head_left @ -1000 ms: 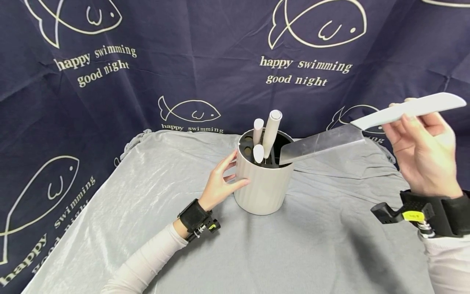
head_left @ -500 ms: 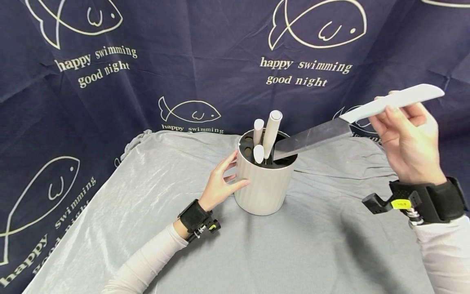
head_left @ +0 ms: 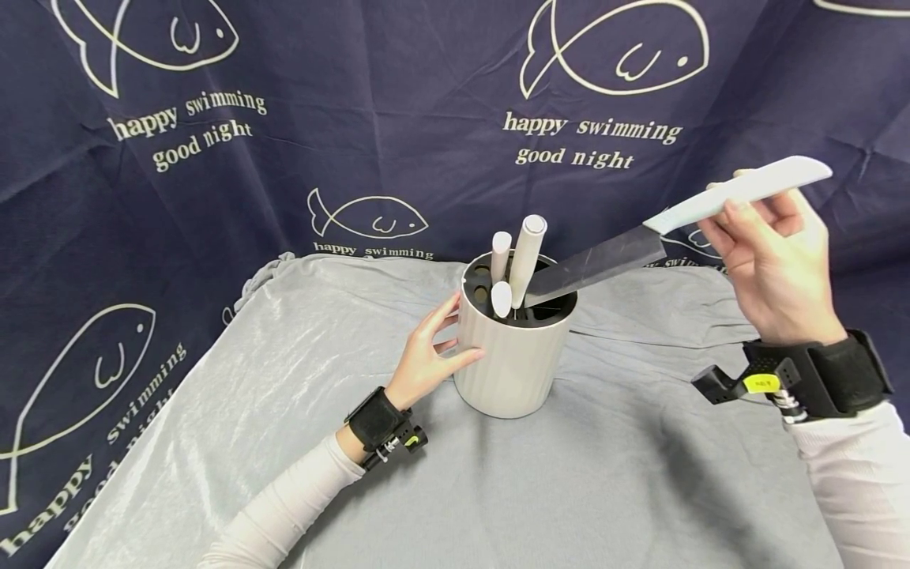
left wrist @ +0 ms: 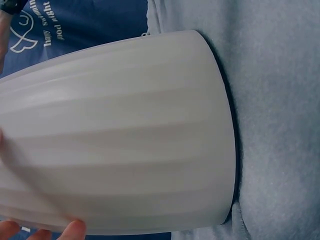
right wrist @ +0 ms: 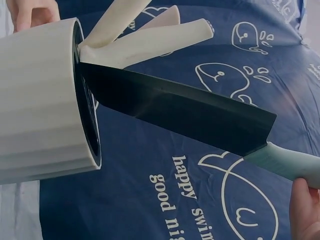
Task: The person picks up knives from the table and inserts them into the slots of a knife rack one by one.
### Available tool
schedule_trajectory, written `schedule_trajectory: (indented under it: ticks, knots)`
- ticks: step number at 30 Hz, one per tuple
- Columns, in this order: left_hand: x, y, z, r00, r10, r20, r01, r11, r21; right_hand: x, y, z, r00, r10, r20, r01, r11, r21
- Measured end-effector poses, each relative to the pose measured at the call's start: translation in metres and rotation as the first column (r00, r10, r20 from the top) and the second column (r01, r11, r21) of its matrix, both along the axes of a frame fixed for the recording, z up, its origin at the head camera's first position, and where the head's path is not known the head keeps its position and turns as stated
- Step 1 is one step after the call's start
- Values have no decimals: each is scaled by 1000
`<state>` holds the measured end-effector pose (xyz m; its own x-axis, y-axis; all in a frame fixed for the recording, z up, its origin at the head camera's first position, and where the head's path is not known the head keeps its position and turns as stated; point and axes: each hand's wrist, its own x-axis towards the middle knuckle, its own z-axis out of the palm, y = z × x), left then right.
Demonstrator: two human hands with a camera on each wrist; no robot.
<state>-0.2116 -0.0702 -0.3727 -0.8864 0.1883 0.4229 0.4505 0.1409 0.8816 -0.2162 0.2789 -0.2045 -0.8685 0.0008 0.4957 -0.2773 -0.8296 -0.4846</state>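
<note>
A pale, ribbed knife holder (head_left: 513,367) stands upright on the cloth. My left hand (head_left: 426,356) holds its left side, thumb across the front and fingers toward the back; fingertips (left wrist: 74,230) show against the wall in the left wrist view. With my right hand (head_left: 775,257) I pinch the white handle of a wide-bladed kitchen knife (head_left: 590,265). It slants down leftward, and its blade tip is at the holder's opening; how deep it sits is hidden. Three white handles (head_left: 528,261) rise from the holder's black insert (head_left: 547,312), their blades mostly hidden inside.
Grey cloth (head_left: 512,490) covers the table, wrinkled along the back. Behind it hangs a dark blue curtain (head_left: 426,95) printed with fish and lettering. Round holes show at the left of the insert. Each wrist wears a black camera strap (head_left: 817,375).
My right hand has moved left, bringing the knife with it, and its blade tip has shifted from the holder's right rim to beside the other handles. My left hand stays put.
</note>
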Motion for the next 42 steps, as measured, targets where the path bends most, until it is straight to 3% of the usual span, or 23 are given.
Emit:
schedule_trajectory:
  ticks: [7, 15, 19, 28, 42]
  knots:
    - [18, 3, 27, 1000, -10, 27, 10, 1000, -2, -3, -5, 6, 999, -28, -16, 28, 999, 43]
    - [20, 4, 30, 1000, -8, 19, 8, 1000, -4, -3, -13, 16, 997, -75, -36, 79, 988, 134]
    - [19, 4, 29, 1000, -5, 20, 5, 1000, -4, -3, -18, 21, 993, -106, -50, 113, 975, 189]
    - [0, 1, 1, 1000, 8, 6, -8, 1000, -4, -4, -29, 30, 988, -122, -90, 141, 956, 255]
    - [0, 0, 0, 1000, 10, -5, -10, 1000, -9, -7, -46, 46, 985, -90, -145, 135, 933, 334]
